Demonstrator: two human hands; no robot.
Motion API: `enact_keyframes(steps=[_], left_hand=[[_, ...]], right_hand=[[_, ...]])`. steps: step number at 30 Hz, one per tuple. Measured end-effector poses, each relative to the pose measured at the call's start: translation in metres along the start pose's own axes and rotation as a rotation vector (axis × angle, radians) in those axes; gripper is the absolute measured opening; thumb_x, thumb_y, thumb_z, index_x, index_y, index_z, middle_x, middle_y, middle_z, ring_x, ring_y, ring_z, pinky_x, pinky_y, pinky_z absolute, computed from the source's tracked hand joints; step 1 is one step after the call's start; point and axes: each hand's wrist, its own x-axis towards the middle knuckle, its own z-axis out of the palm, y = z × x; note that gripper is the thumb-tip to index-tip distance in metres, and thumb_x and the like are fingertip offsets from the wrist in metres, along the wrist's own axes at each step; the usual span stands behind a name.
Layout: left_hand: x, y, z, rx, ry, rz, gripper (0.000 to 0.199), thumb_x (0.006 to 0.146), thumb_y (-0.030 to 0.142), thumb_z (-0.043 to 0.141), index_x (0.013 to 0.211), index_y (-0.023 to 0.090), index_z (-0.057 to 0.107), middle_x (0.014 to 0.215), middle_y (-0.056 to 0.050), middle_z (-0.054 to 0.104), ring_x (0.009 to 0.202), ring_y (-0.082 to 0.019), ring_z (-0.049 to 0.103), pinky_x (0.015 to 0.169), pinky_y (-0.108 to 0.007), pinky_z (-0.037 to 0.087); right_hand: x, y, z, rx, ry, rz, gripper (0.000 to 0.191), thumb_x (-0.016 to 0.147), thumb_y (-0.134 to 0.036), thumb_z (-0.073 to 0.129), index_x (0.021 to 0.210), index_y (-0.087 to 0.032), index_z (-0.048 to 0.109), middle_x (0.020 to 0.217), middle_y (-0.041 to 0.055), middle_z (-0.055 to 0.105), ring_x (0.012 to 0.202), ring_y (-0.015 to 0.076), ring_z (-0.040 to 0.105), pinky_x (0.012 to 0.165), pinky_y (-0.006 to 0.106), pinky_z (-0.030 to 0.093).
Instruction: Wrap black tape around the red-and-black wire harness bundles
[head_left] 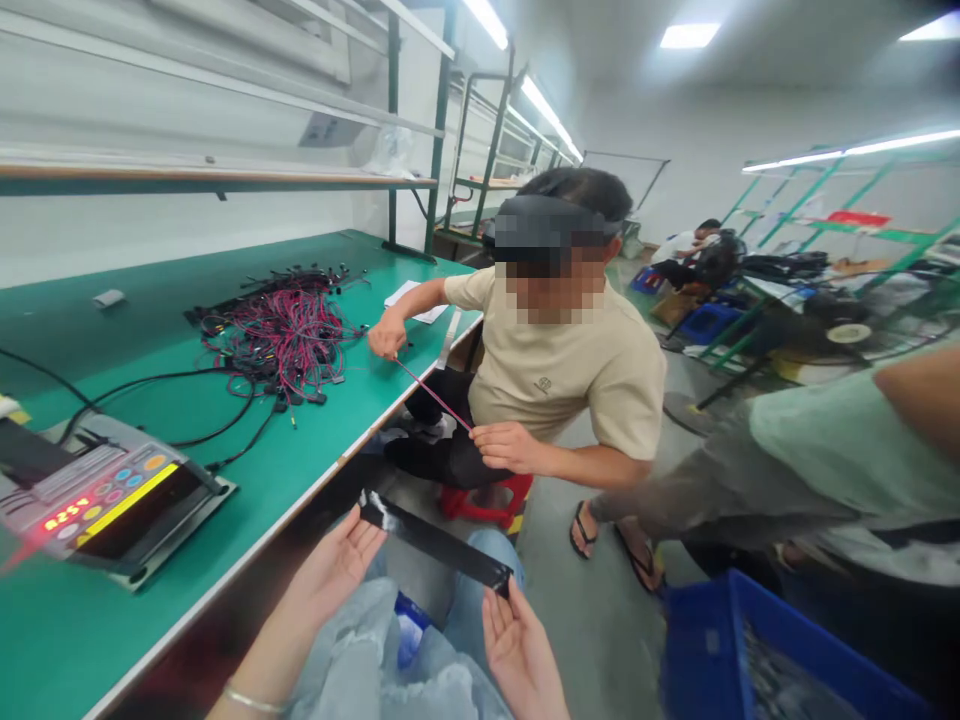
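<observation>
My left hand (330, 570) and my right hand (521, 650) are held palm up low in view, with a flat black strip (435, 540) stretched between them. Each end of the strip sits at the fingertips of one hand. A thin bracelet (251, 699) circles my left wrist. Pale blue cloth (360, 650) lies over my lap below the strip, and a blue object (411, 628) shows among its folds. My hands are just off the front edge of the green workbench (150, 330).
A seated co-worker (570, 370) holds a pink-and-black wire (435, 395) beside the bench. A tangled wire bundle (274, 335) and a digital device with red numerals (97, 500) lie on the bench. A standing person (787, 470) and a blue crate (772, 650) are at right.
</observation>
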Motion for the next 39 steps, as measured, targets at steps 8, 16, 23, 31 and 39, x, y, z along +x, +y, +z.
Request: enact_keyframes(steps=[8, 16, 23, 31, 39], left_hand=[[0.036, 0.015, 0.029, 0.176, 0.032, 0.073, 0.018, 0.083, 0.012, 0.041, 0.075, 0.011, 0.057, 0.073, -0.007, 0.065, 0.067, -0.012, 0.064, 0.064, -0.024, 0.054], [0.08, 0.025, 0.066, 0.183, -0.041, 0.077, 0.024, 0.085, 0.015, 0.036, 0.079, 0.012, 0.058, 0.078, -0.006, 0.066, 0.077, -0.012, 0.064, 0.07, -0.025, 0.054], [0.108, 0.017, 0.086, 0.21, -0.034, -0.004, 0.028, 0.086, 0.014, 0.032, 0.08, 0.013, 0.059, 0.078, -0.006, 0.067, 0.081, -0.012, 0.063, 0.075, -0.025, 0.053], [0.134, 0.022, 0.102, 0.2, -0.004, -0.063, 0.026, 0.086, 0.015, 0.033, 0.082, 0.013, 0.059, 0.074, -0.004, 0.066, 0.082, -0.01, 0.063, 0.08, -0.026, 0.051], [0.137, 0.021, 0.117, 0.226, 0.06, -0.111, 0.027, 0.087, 0.015, 0.032, 0.07, 0.013, 0.054, 0.067, -0.001, 0.062, 0.073, -0.007, 0.062, 0.078, -0.024, 0.052]], right_hand=[[0.005, -0.001, 0.035, -0.068, 0.045, -0.174, 0.001, 0.074, -0.011, 0.053, 0.074, -0.012, 0.054, 0.06, 0.0052, 0.065, 0.06, 0.0115, 0.063, 0.057, 0.019, 0.053], [0.031, -0.021, 0.073, 0.001, 0.023, -0.4, 0.01, 0.067, -0.013, 0.06, 0.074, -0.013, 0.054, 0.054, 0.0026, 0.062, 0.055, 0.0124, 0.061, 0.059, 0.024, 0.054], [0.043, -0.041, 0.081, 0.038, 0.061, -0.461, 0.019, 0.059, -0.016, 0.068, 0.074, -0.013, 0.055, 0.053, 0.001, 0.061, 0.052, 0.0111, 0.059, 0.06, 0.025, 0.054], [0.051, -0.049, 0.094, 0.115, 0.071, -0.467, 0.018, 0.059, -0.015, 0.069, 0.07, -0.015, 0.055, 0.053, -0.0017, 0.06, 0.053, 0.0108, 0.059, 0.061, 0.025, 0.053], [0.079, -0.051, 0.066, 0.26, -0.091, -0.055, 0.016, 0.077, -0.029, 0.054, 0.074, -0.014, 0.058, 0.08, 0.0038, 0.066, 0.085, 0.0141, 0.062, 0.076, 0.027, 0.052]])
